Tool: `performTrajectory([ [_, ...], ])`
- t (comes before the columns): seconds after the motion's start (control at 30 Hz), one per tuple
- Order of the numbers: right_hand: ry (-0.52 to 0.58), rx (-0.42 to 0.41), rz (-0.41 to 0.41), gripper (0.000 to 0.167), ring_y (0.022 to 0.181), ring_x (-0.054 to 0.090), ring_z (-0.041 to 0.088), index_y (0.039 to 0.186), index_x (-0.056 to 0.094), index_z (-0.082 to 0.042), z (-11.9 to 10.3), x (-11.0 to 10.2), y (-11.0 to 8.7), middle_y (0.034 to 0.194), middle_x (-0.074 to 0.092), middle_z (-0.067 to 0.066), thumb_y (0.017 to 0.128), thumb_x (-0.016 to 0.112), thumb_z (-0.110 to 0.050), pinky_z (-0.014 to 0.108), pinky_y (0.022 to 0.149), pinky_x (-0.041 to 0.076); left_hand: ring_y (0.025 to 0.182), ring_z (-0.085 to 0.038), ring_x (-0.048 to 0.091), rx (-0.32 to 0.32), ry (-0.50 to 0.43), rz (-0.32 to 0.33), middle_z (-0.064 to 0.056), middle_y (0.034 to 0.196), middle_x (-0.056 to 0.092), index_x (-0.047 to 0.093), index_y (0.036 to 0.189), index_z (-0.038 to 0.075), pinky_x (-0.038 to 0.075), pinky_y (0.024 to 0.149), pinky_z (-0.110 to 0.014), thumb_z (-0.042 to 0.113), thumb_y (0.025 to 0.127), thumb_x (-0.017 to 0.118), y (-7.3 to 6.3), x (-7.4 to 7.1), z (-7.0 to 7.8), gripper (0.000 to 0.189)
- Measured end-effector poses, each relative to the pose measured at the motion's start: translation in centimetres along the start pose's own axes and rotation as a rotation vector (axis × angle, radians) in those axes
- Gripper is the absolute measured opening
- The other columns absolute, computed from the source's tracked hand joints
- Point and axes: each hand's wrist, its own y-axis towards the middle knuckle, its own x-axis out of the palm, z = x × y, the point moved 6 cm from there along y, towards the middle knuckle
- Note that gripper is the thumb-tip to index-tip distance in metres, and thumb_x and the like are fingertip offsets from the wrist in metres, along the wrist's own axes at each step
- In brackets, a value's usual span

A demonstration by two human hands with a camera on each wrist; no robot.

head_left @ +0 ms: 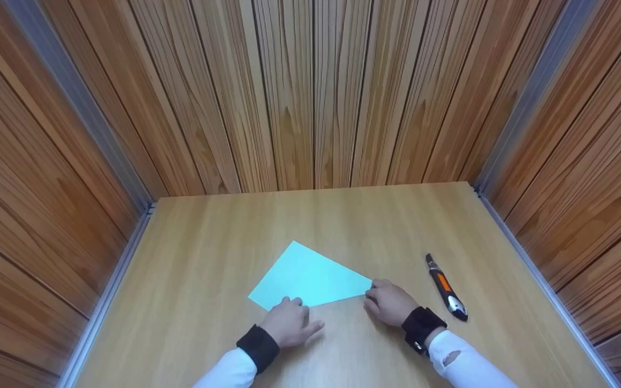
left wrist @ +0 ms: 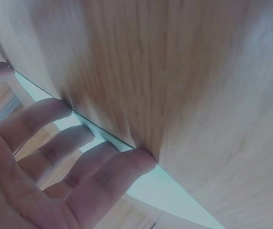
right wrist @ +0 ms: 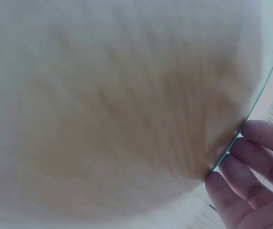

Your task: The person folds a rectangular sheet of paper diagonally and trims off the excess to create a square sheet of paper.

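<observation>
A pale turquoise sheet of paper [head_left: 310, 275] lies on the wooden table, one corner pointing toward the back wall. My left hand [head_left: 287, 322] is at its near edge, fingertips touching the paper and thumb held out to the right. The left wrist view shows those fingers [left wrist: 110, 176] spread along the straight paper edge. At the sheet's right corner, my right hand [head_left: 390, 303] touches the paper with its fingertips. In the right wrist view its extended fingers [right wrist: 236, 186] line the paper's edge, with the thumb apart from them at the frame's border.
To the right of my right hand lies a black and orange utility knife [head_left: 444, 286]. Wood-plank walls [head_left: 310, 97] close off the back and both sides of the table [head_left: 192, 258]. Metal strips [head_left: 107, 310] run along the table's side edges.
</observation>
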Motion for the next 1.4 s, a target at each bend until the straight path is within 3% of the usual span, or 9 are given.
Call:
performTrajectory([
  [0.23,-0.019,-0.018,0.011,0.018,0.077,0.05,0.014,0.105,0.083,-0.004,0.1,-0.4,-0.4,0.084,0.057,-0.002,0.104,0.07,-0.017,0.032,0.068,0.045,0.088,-0.024,0.058,-0.013,-0.013,-0.026,-0.006,0.096,0.067,0.079,0.103,0.006,0.054,0.071,-0.036,0.061,0.106,0.059,0.2,0.5,0.2,0.058],
  [0.4,0.009,-0.021,0.017,0.021,0.083,0.057,0.017,0.11,0.082,-0.003,0.2,-0.4,-0.6,0.09,0.062,0.0,0.105,0.069,-0.019,0.036,0.072,0.051,0.09,-0.025,0.058,-0.039,-0.021,-0.017,-0.007,0.1,0.066,0.078,0.112,0.008,0.056,0.073,-0.039,0.058,0.108,0.057,0.4,0.6,0.2,0.054],
  [0.57,0.029,-0.005,0.019,0.024,0.088,0.058,0.019,0.117,0.081,-0.002,0.5,-0.2,-0.8,0.096,0.064,0.002,0.104,0.07,-0.019,0.038,0.076,0.052,0.109,-0.04,0.064,-0.068,-0.001,-0.004,-0.021,0.127,0.068,0.071,0.14,0.013,0.062,0.083,-0.053,0.054,0.111,0.051,1.0,0.6,0.7,0.054],
  [0.7,0.014,0.012,0.025,0.023,0.085,0.052,0.017,0.116,0.082,-0.003,0.4,0.0,-0.8,0.095,0.061,0.002,0.104,0.07,-0.018,0.034,0.072,0.046,0.126,-0.052,0.06,-0.124,-0.005,-0.006,-0.03,0.146,0.061,0.066,0.15,0.013,0.062,0.091,-0.06,0.053,0.112,0.05,1.7,0.6,1.1,0.057],
  [0.87,-0.095,-0.031,0.072,0.018,0.075,0.045,0.016,0.097,0.081,-0.004,-0.6,0.2,-0.8,0.085,0.058,0.002,0.102,0.069,-0.017,0.029,0.064,0.039,0.116,-0.047,0.063,-0.203,0.08,0.024,-0.029,0.134,0.063,0.063,0.147,0.003,0.059,0.092,-0.054,0.052,0.11,0.052,2.5,0.4,1.1,0.062],
  [0.97,-0.132,-0.016,0.058,0.021,0.074,0.043,0.017,0.091,0.077,-0.004,-1.3,0.4,-1.1,0.083,0.056,0.003,0.102,0.069,-0.02,0.03,0.062,0.037,0.112,-0.045,0.064,-0.252,0.127,0.049,-0.027,0.128,0.065,0.064,0.144,0.001,0.061,0.084,-0.052,0.055,0.109,0.054,2.8,0.6,1.0,0.065],
  [1.13,-0.119,0.03,0.016,0.032,0.081,0.053,0.025,0.093,0.073,0.001,-2.9,1.0,-2.2,0.088,0.06,0.01,0.102,0.068,-0.029,0.041,0.067,0.047,0.118,-0.048,0.064,-0.353,0.173,0.097,-0.028,0.134,0.064,0.062,0.148,0.002,0.063,0.06,-0.053,0.062,0.106,0.055,3.4,1.0,0.4,0.073],
  [1.3,-0.106,0.033,-0.011,0.05,0.09,0.059,0.035,0.107,0.071,0.012,-4.2,1.7,-2.9,0.097,0.065,0.021,0.103,0.066,-0.037,0.049,0.077,0.052,0.128,-0.049,0.063,-0.407,0.282,0.047,-0.027,0.152,0.059,0.054,0.157,0.003,0.066,0.065,-0.051,0.069,0.105,0.05,4.3,1.1,-0.4,0.084],
  [1.4,-0.098,0.045,-0.03,0.054,0.092,0.057,0.034,0.109,0.071,0.013,-4.4,1.8,-3.1,0.096,0.063,0.02,0.102,0.065,-0.041,0.048,0.079,0.051,0.13,-0.048,0.062,-0.421,0.324,-0.001,-0.024,0.159,0.055,0.051,0.161,0.006,0.067,0.069,-0.048,0.072,0.104,0.05,4.5,0.7,-0.4,0.088],
])
